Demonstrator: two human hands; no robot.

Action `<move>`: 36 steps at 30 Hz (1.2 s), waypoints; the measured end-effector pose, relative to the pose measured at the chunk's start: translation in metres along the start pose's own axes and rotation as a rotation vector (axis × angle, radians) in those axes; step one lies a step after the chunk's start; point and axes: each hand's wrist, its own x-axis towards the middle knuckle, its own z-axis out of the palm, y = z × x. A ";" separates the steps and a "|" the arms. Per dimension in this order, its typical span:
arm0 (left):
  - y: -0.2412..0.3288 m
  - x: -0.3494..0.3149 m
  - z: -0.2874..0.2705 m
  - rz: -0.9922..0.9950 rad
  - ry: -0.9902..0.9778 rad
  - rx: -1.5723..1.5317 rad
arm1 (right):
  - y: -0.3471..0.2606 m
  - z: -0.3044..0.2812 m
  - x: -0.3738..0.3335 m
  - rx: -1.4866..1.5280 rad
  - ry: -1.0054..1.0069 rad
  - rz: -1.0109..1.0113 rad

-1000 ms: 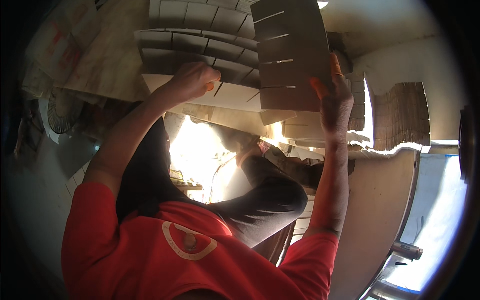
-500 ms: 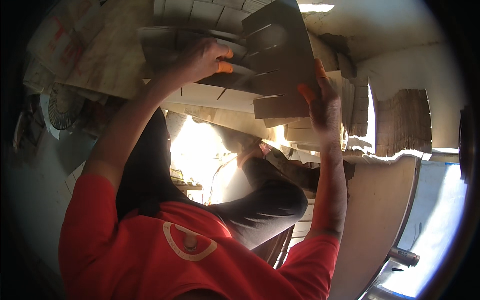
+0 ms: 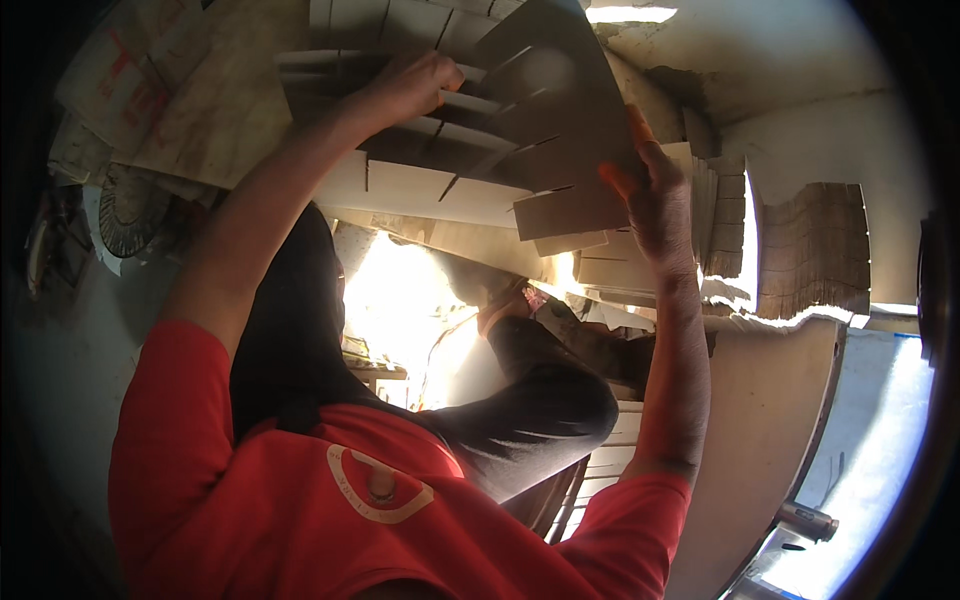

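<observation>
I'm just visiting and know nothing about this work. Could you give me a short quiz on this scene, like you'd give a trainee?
1. What colour is the person's shirt? A) blue, B) red, C) green.
2. True or false: the right hand grips the large slotted sheet.
3. Fill in the side: in the picture, the brown stack stands to the ___ of the right hand.

Key: 1. B. 2. True. 3. right.
</observation>
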 end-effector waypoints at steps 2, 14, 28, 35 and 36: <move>0.004 0.000 -0.002 0.000 -0.012 -0.002 | 0.000 0.002 0.003 0.041 -0.035 -0.058; -0.008 -0.001 0.011 0.060 0.107 -0.104 | -0.006 0.045 0.000 -0.057 -0.426 0.106; 0.022 -0.017 -0.010 -0.022 0.253 -0.099 | 0.044 0.041 -0.030 -0.370 0.323 -0.168; 0.128 -0.010 0.017 0.164 0.074 -0.229 | 0.128 0.007 -0.068 -0.304 0.165 -0.006; 0.137 -0.005 0.028 0.151 0.020 -0.209 | 0.128 0.011 -0.067 -0.180 0.121 0.068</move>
